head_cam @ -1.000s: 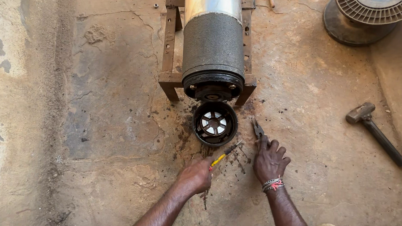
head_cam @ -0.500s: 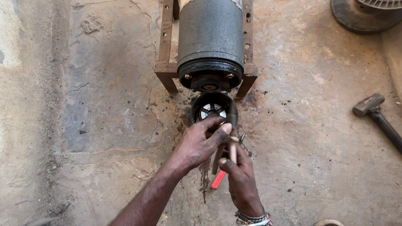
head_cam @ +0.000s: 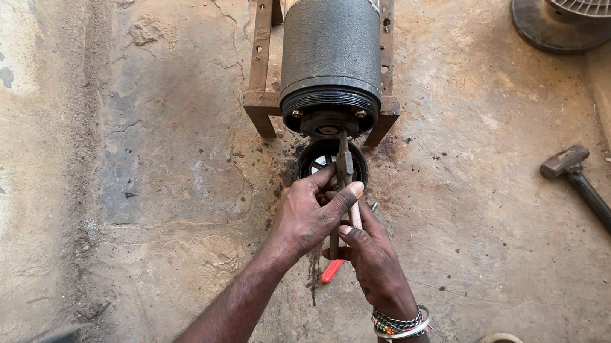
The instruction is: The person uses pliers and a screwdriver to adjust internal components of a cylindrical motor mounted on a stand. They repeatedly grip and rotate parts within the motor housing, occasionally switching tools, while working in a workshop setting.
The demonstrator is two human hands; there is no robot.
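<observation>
The concrete floor (head_cam: 168, 180) fills your view. On it the big grey cylindrical motor (head_cam: 331, 46) lies in its rusty metal frame (head_cam: 259, 61), open end toward you. A hammer (head_cam: 587, 192) lies well apart to the right. Just below the motor sits a black round cap (head_cam: 314, 161). Your left hand (head_cam: 308, 217) and right hand (head_cam: 372, 258) are both closed around the pliers (head_cam: 343, 169), red grip (head_cam: 331, 271) down, tips up at the motor's end.
</observation>
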